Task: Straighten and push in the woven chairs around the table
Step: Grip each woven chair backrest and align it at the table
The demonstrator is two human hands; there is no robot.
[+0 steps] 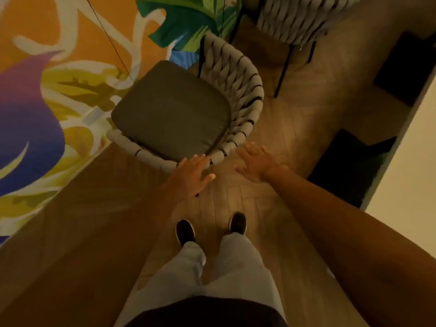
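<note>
A woven chair with a grey rope back and a dark olive seat cushion stands in front of me, its front tucked under the colourful painted table on the left. My left hand lies with straight fingers against the near part of the curved woven back. Just to the right, my right hand is flat with spread fingers, its fingertips at the rim of the back. A second woven chair stands farther off at the top right.
The wooden herringbone floor runs between the table and a pale wall on the right. Dark shapes lie low along that wall. My feet in dark shoes stand just behind the chair.
</note>
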